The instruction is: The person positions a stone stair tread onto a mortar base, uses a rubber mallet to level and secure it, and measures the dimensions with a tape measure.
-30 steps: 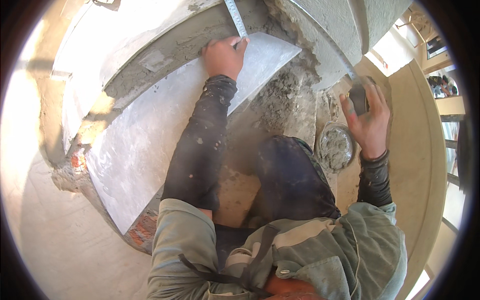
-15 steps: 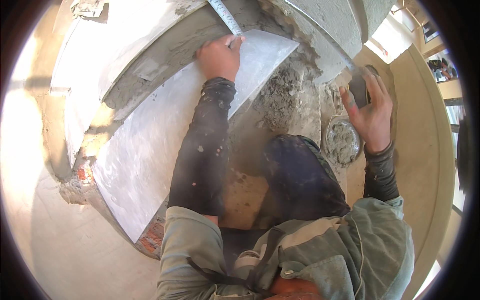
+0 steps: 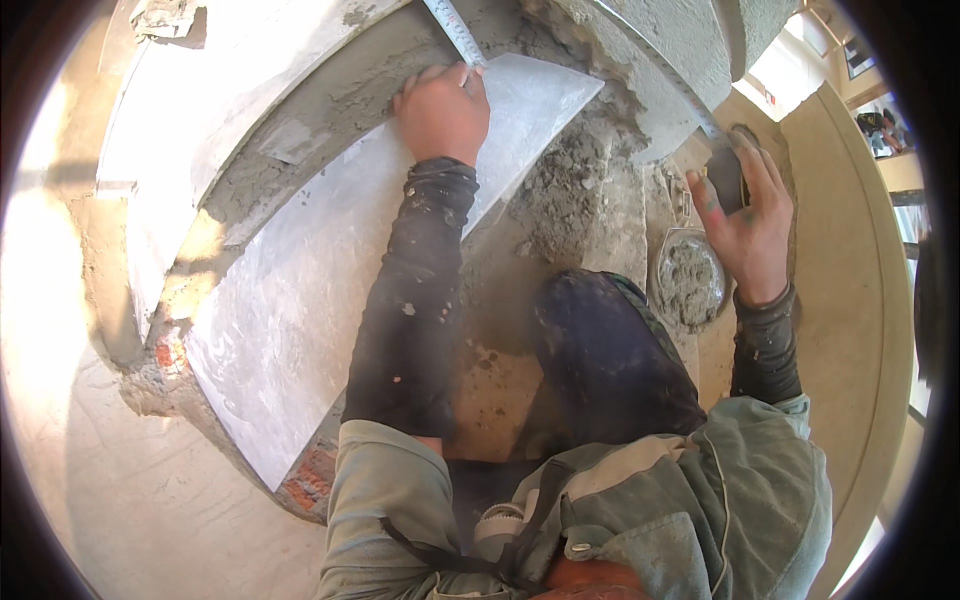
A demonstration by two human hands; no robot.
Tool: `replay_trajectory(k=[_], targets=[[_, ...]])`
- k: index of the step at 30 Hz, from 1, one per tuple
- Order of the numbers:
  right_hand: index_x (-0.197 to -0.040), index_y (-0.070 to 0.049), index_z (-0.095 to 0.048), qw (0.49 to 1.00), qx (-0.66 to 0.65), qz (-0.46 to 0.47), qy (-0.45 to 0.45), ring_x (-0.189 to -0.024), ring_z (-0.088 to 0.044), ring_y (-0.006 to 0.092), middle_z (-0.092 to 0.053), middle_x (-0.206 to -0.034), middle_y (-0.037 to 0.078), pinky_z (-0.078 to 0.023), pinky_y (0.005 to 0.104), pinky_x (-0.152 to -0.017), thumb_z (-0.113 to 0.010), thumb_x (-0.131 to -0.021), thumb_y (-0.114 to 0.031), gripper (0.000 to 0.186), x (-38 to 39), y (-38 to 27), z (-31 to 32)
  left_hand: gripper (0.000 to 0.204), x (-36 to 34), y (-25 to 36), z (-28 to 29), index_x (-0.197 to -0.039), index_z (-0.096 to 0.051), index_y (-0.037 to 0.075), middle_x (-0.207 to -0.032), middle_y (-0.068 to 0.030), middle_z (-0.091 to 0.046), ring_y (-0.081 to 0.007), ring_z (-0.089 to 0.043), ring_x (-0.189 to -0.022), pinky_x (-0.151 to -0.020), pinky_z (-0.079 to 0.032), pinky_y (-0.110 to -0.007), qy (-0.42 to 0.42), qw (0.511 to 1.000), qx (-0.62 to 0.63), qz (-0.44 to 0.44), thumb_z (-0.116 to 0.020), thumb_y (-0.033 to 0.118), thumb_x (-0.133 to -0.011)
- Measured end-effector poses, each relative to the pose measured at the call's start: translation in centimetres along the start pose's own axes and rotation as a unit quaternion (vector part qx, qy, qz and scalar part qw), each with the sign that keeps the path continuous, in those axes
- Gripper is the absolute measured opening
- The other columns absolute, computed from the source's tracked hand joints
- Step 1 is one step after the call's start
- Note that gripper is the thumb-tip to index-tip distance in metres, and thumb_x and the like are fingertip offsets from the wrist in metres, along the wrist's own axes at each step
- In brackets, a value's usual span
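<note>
My left hand point(image 3: 443, 118) is closed in a pinch on the end of a tape measure blade point(image 3: 456, 32), at the far edge of a pale grey stone-like slab point(image 3: 285, 320). The blade runs out of the picture at the top. A length of it comes back down along the rough curved edge on the right to the dark tape measure case point(image 3: 727, 178). My right hand point(image 3: 750, 235) curls round that case, thumb and fingers on either side. The slab lies slanted beneath my left forearm, its top smeared whitish.
Loose grey mortar point(image 3: 565, 195) lies beside the slab, near my bent knee point(image 3: 610, 340). A round container of mortar point(image 3: 692, 280) stands below my right hand. Wet mortar point(image 3: 290, 150) and a curved white surface point(image 3: 230, 80) border the slab's far side; broken brick point(image 3: 308, 478) shows at its near corner.
The view has shifted slightly. My right hand and the tape case sit a little further right and lower in the picture. My left hand still pinches the blade at the slab's edge.
</note>
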State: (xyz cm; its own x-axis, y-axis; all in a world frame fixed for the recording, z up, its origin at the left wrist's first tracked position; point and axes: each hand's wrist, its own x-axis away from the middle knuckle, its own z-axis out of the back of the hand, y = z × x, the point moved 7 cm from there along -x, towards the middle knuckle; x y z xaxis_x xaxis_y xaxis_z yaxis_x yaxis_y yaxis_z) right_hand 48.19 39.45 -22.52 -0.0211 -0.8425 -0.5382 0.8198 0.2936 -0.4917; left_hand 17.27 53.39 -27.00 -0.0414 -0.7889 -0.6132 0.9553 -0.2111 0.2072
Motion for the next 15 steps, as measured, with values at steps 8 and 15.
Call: replay_trajectory(k=[8, 15], targets=[[-0.122, 0.005, -0.064, 1.000, 0.015, 0.005, 0.001, -0.085, -0.066, 0.0381, -0.066, -0.098, 0.022, -0.054, 0.0420, -0.076, -0.083, -0.082, -0.021, 0.052, -0.08, 0.21, -0.24, 0.017, -0.06, -0.26, -0.18, -0.095, -0.081, 0.013, -0.091, -0.0058, -0.073, -0.0320, -0.066, -0.093, -0.088, -0.049, -0.046, 0.007, 1.000, 0.030, 0.000, -0.070, 0.025, -0.090], [-0.120, 0.004, -0.065, 1.000, 0.005, -0.013, -0.009, -0.083, -0.065, 0.0381, -0.064, -0.095, 0.020, -0.053, 0.0424, -0.075, -0.084, -0.082, -0.022, 0.050, -0.05, 0.25, -0.89, 0.015, -0.03, 0.20, 0.54, -0.090, -0.080, 0.013, -0.088, -0.0052, -0.075, -0.0305, -0.067, -0.087, -0.083, -0.050, -0.045, 0.010, 0.999, 0.030, 0.005, -0.071, 0.025, -0.089]])
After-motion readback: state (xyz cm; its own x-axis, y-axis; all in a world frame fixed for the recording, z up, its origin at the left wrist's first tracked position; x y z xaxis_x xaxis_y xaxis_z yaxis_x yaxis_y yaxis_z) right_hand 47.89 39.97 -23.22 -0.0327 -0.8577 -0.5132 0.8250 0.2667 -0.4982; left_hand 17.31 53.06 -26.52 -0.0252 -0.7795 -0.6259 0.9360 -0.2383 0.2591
